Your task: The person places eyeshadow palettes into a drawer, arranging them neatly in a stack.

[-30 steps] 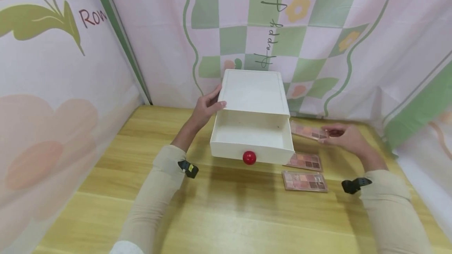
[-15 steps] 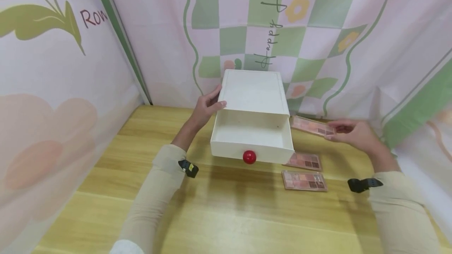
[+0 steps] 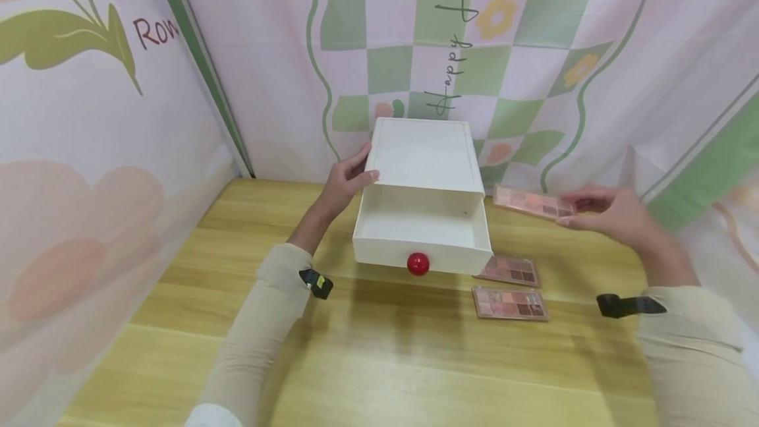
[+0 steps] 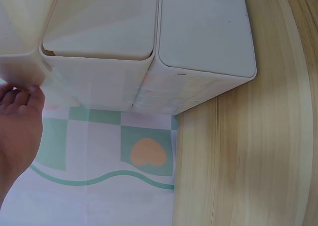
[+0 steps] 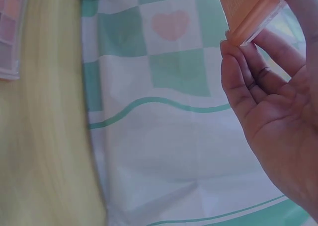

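Note:
A white drawer cabinet point(image 3: 423, 153) stands at the back of the table, its top drawer point(image 3: 423, 216) pulled out and bare inside. A round red knob point(image 3: 418, 263) sits on the drawer's front. My left hand point(image 3: 344, 183) holds the cabinet's upper left side, thumb at the top's front corner. To the right, my right hand point(image 3: 613, 219) pinches an eyeshadow palette point(image 3: 530, 203) by its right end, raised beside the cabinet. In the right wrist view the palette's edge point(image 5: 251, 17) shows between thumb and fingers.
Two more eyeshadow palettes lie on the table right of the cabinet: one point(image 3: 511, 271) partly behind the drawer, the other point(image 3: 511, 304) nearer. Below the top drawer, the left wrist view shows two closed drawers point(image 4: 208, 27). A printed curtain point(image 3: 397, 31) hangs close behind the cabinet.
My right hand has moved right and slightly up, carrying the palette away from the cabinet's side. The left hand and the drawer have stayed in place.

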The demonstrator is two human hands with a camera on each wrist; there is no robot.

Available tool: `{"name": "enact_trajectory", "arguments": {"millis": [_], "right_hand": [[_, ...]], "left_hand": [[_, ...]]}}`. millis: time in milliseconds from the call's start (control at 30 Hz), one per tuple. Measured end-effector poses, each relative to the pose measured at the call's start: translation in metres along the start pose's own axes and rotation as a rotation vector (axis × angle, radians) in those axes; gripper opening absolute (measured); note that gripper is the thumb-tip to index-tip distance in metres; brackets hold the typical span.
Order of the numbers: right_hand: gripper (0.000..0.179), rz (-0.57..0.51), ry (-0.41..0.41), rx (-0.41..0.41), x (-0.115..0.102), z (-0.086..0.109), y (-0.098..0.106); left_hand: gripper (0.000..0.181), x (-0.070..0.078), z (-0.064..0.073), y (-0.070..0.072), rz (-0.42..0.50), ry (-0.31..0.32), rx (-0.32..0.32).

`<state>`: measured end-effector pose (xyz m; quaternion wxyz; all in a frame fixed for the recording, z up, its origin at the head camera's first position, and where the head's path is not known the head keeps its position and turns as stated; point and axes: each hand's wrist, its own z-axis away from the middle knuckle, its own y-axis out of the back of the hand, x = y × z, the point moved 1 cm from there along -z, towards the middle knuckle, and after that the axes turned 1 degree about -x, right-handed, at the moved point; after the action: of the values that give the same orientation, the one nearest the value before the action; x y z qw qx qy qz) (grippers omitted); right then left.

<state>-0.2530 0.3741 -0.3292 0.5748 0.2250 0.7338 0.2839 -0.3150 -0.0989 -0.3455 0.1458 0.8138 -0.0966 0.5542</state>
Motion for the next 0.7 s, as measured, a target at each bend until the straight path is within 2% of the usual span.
{"name": "enact_trajectory", "arguments": {"millis": [233, 467, 700], "right_hand": [[0.041, -0.111, -0.028, -0.003, -0.017, 0.007, 0.008], [0.042, -0.016, -0.007, 0.013, -0.029, 0.009, 0.018], [0.045, -0.048, 0.002, 0.031, -0.046, 0.014, 0.021]], "left_hand": [[0.071, -0.002, 0.000, 0.000, 0.017, 0.007, 0.006], [0.072, -0.003, -0.001, 0.000, 0.014, 0.011, 0.007], [0.073, -0.003, -0.001, 0.000, 0.006, 0.008, 0.012]]}}
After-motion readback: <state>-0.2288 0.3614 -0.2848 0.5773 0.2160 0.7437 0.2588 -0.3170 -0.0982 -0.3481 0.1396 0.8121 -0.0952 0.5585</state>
